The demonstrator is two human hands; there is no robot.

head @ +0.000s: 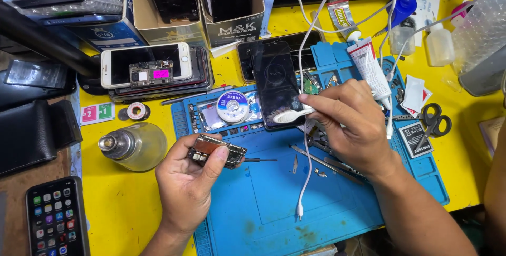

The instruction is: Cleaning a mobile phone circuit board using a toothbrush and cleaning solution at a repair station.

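My left hand grips a small phone circuit board with a copper-coloured patch, held just above the blue work mat. My right hand pinches a white brush, whose bristled head points left toward the board and rests over a black phone lying face up on the mat. The two hands are a short gap apart. A white cable runs down across the mat between them.
A glass bottle lies left of the mat. Stacked phones sit behind it; another lit phone is at bottom left. A solder-wick spool, white tube, scissors, tweezers and cardboard boxes crowd the yellow table.
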